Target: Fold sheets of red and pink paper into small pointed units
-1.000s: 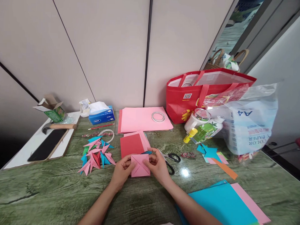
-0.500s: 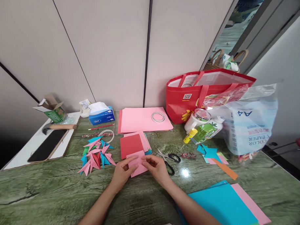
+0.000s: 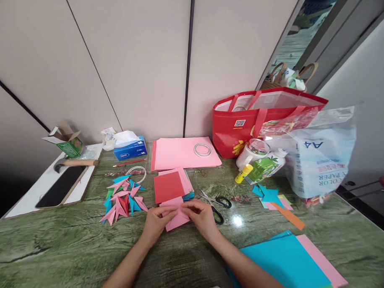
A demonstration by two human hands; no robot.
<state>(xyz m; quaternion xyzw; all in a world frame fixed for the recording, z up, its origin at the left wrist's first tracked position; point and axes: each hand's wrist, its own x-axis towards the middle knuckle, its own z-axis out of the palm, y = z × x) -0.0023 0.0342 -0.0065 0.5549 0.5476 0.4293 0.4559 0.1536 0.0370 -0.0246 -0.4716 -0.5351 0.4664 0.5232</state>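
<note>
Between hands: left hand (image 3: pixel 156 222), right hand (image 3: pixel 202 213) pinch pink paper (image 3: pixel 177 213), long axis left-right.

Pink paper (image 3: pixel 176 215) partly under hands (image 3: pixel 179 221)

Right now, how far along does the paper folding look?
Done: a pile of folded pieces lies left of the hands. In hand: left hand and right hand fold a pink sheet. Left: the unfolded squares and large sheets.
</note>
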